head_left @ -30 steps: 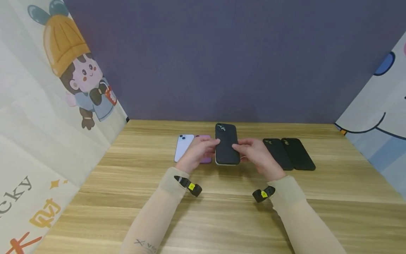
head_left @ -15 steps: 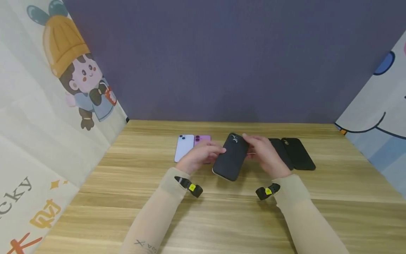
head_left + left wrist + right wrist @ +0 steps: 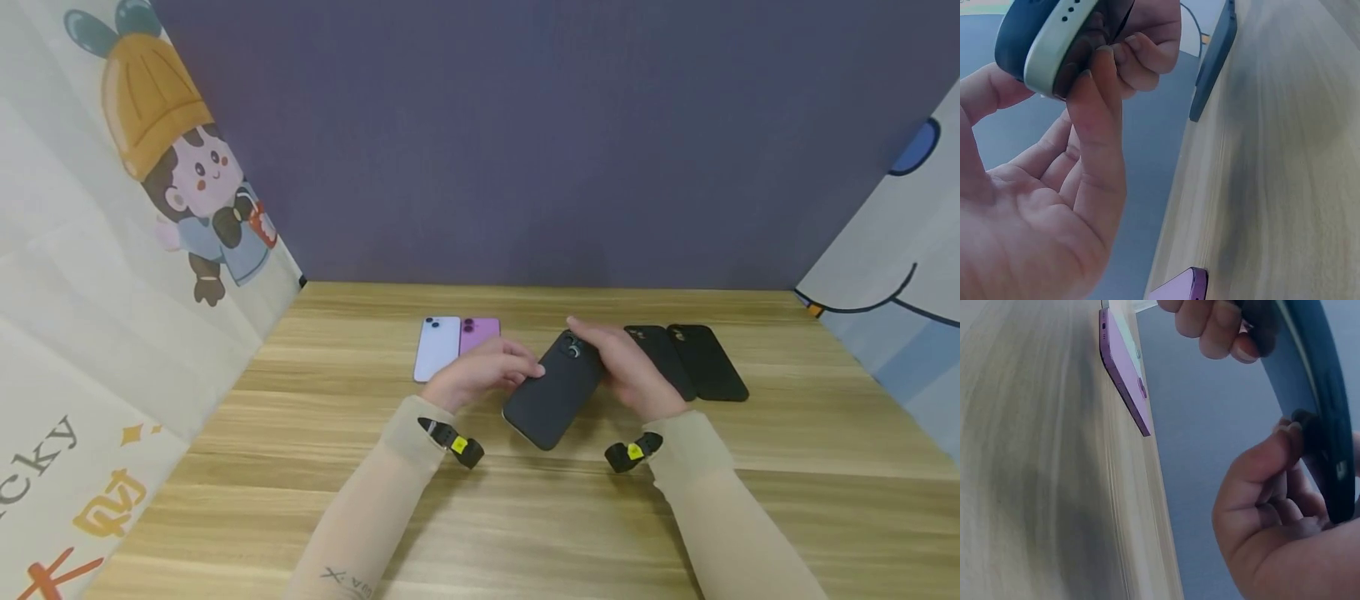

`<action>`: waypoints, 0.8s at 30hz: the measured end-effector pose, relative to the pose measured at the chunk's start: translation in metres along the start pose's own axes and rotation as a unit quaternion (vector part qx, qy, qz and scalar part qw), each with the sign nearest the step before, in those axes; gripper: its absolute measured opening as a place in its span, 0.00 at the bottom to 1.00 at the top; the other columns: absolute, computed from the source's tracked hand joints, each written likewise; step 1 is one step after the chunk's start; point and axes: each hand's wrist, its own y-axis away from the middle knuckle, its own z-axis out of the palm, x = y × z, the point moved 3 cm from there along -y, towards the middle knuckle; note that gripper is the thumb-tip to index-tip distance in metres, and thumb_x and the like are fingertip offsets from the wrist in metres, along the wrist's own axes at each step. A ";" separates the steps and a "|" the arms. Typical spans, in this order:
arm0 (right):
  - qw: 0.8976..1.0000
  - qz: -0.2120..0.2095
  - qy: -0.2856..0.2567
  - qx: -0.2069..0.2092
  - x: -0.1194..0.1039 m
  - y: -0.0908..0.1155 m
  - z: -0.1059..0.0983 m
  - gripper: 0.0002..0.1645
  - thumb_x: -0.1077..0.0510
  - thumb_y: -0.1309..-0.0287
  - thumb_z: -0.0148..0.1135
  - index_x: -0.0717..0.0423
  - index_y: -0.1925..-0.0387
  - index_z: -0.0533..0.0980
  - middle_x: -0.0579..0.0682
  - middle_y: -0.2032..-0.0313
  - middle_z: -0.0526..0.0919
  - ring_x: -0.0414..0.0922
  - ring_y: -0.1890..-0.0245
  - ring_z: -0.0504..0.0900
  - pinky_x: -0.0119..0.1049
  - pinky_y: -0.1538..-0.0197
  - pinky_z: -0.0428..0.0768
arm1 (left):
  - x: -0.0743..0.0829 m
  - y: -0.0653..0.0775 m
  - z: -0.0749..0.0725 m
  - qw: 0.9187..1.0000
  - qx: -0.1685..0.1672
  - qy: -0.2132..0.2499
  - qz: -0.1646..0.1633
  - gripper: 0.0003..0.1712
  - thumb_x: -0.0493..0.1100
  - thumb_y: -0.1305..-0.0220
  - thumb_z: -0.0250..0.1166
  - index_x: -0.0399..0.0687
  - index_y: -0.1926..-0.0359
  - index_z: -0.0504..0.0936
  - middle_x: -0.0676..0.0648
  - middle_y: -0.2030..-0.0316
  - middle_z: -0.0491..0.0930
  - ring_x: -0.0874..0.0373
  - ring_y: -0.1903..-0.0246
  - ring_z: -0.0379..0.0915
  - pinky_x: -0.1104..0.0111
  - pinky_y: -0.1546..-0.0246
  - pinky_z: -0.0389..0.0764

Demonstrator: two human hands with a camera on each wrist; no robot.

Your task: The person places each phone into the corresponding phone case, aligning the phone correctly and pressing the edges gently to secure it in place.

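Above the table, in the head view, both hands hold a phone in a black phone case (image 3: 551,400), tilted with its camera end up and to the right. My left hand (image 3: 487,372) pinches its left edge, thumb on the back. My right hand (image 3: 626,367) grips the upper right corner. In the left wrist view, the pale rim of the phone (image 3: 1059,50), with small holes, stands out of the black case (image 3: 1019,34) at the bottom end. Fingertips of both hands press under the phone's screen side. The right wrist view shows the case's long edge (image 3: 1319,381).
Left of the hands lie a light blue phone (image 3: 435,350) and a purple phone (image 3: 480,332), side by side, the purple one partly hidden by the left hand. Two black phone cases, an inner one (image 3: 666,362) and an outer one (image 3: 708,364), lie to the right on the wooden table (image 3: 525,517).
The cased phone has turned clockwise and come lower, nearer the person. My right hand has shifted from its side to its upper corner; the left hand has followed slightly right and down.
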 end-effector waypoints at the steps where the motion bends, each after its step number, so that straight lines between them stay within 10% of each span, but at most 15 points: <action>1: 1.000 -0.001 0.004 -0.001 0.000 0.000 0.001 0.23 0.39 0.30 0.60 0.52 0.69 0.84 0.47 0.66 0.84 0.43 0.67 0.84 0.36 0.56 0.83 | 0.000 0.000 0.000 1.000 -0.001 -0.001 0.000 0.06 0.38 0.38 0.67 0.37 0.63 0.85 0.49 0.67 0.84 0.59 0.68 0.80 0.67 0.59 0.81; 11: 0.998 -0.018 0.049 0.032 0.000 0.000 0.003 0.21 0.42 0.30 0.61 0.54 0.70 0.83 0.46 0.71 0.83 0.41 0.74 0.82 0.34 0.67 0.81 | 0.000 -0.001 0.002 1.000 0.003 -0.013 0.000 0.07 0.36 0.38 0.65 0.35 0.62 0.85 0.49 0.65 0.83 0.61 0.67 0.79 0.68 0.58 0.81; 24: 0.997 -0.011 0.018 0.075 -0.002 0.003 0.001 0.22 0.42 0.28 0.59 0.57 0.59 0.83 0.48 0.57 0.80 0.42 0.62 0.82 0.35 0.56 0.82 | 0.002 0.001 -0.002 1.000 0.009 0.008 -0.019 0.16 0.41 0.32 0.65 0.33 0.49 0.84 0.49 0.65 0.87 0.58 0.64 0.83 0.64 0.52 0.82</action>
